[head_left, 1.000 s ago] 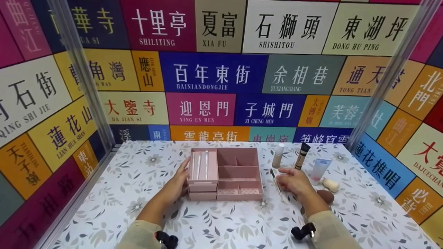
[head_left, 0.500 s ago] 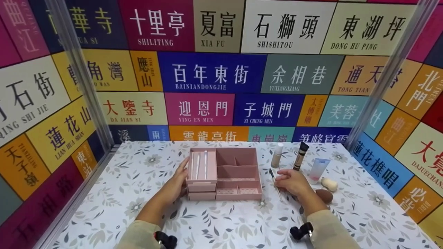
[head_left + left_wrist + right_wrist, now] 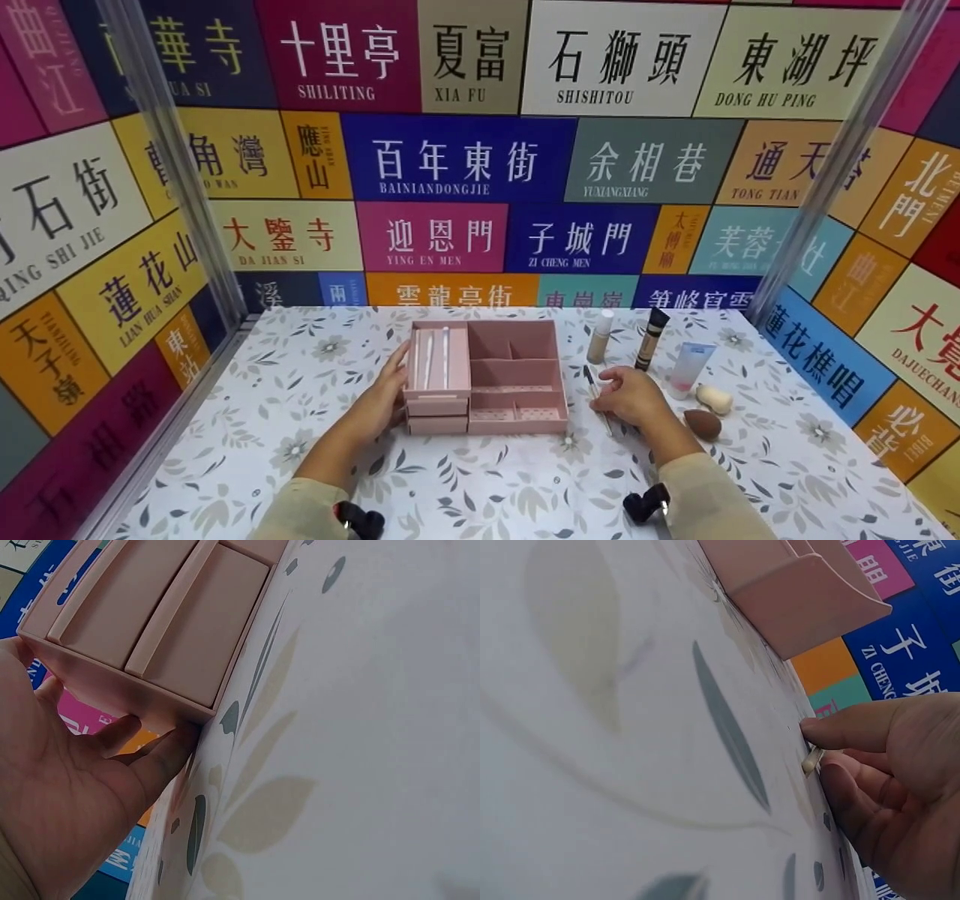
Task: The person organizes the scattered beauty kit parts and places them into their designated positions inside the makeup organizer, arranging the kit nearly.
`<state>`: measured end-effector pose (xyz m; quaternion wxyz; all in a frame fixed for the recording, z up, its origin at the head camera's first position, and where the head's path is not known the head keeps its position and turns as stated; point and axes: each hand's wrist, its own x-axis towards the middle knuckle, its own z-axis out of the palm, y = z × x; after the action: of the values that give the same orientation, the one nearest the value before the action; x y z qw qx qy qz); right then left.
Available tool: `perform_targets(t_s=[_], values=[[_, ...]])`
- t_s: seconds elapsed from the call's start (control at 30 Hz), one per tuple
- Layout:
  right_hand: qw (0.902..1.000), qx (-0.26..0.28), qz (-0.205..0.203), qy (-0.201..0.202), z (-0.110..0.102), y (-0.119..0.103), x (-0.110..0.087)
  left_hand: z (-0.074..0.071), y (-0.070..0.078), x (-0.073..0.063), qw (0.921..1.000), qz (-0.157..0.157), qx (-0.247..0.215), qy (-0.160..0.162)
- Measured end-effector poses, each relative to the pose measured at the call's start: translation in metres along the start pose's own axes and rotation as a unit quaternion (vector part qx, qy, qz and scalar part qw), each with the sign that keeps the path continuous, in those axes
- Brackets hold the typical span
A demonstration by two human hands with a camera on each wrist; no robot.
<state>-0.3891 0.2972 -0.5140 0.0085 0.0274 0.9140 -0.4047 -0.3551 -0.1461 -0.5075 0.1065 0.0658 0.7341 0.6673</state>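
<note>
A pink makeup organizer [image 3: 517, 375] stands on the table, with two small drawers at its lower left and open compartments on the right. My left hand [image 3: 384, 397] rests against its left side; in the left wrist view the fingers [image 3: 161, 754] touch the side wall beside the drawers [image 3: 202, 622]. To the right of the organizer, my right hand [image 3: 628, 394] is low over the table, pinching a thin makeup brush [image 3: 590, 375] with a dark far end. The brush's pale end [image 3: 812, 760] shows between thumb and fingers in the right wrist view.
Two slim white sticks [image 3: 437, 356] lie in the organizer's top left tray. Beyond the right hand stand a white-capped bottle [image 3: 600, 341], a black-capped tube [image 3: 651, 341] and a clear bluish tube [image 3: 691, 369]. A cream sponge [image 3: 715, 399] and a brown sponge [image 3: 703, 424] lie nearby.
My right hand has shifted slightly left and nearer along the brush, uncovering more of the brown sponge. The left hand stays against the organizer.
</note>
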Motion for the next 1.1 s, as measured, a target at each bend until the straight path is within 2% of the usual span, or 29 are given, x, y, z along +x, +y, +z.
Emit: perform_targets(t_s=[0.1, 0.37, 0.67, 0.8, 0.93, 1.1], values=[[0.9994, -0.033, 0.000, 0.005, -0.002, -0.003, -0.002, 0.000, 0.000, -0.001, 1.0000, 0.000, -0.001, -0.001], [0.9989, -0.043, 0.013, 0.016, -0.004, -0.003, -0.004, 0.000, 0.000, -0.002, 0.9999, 0.001, 0.012, 0.000], [0.9987, -0.007, 0.042, 0.028, -0.002, 0.000, -0.002, 0.000, -0.001, -0.001, 0.9999, -0.010, 0.009, 0.001], [0.9951, 0.079, 0.053, 0.028, 0.000, -0.003, -0.002, -0.001, -0.001, 0.000, 0.9999, -0.010, 0.010, 0.002], [0.9801, 0.184, 0.068, 0.029, 0.001, -0.006, -0.002, -0.001, 0.000, 0.000, 0.9999, -0.010, 0.009, 0.003], [0.9674, 0.239, 0.079, 0.026, 0.001, -0.010, -0.001, -0.002, -0.001, 0.000, 1.0000, -0.006, 0.005, 0.003]])
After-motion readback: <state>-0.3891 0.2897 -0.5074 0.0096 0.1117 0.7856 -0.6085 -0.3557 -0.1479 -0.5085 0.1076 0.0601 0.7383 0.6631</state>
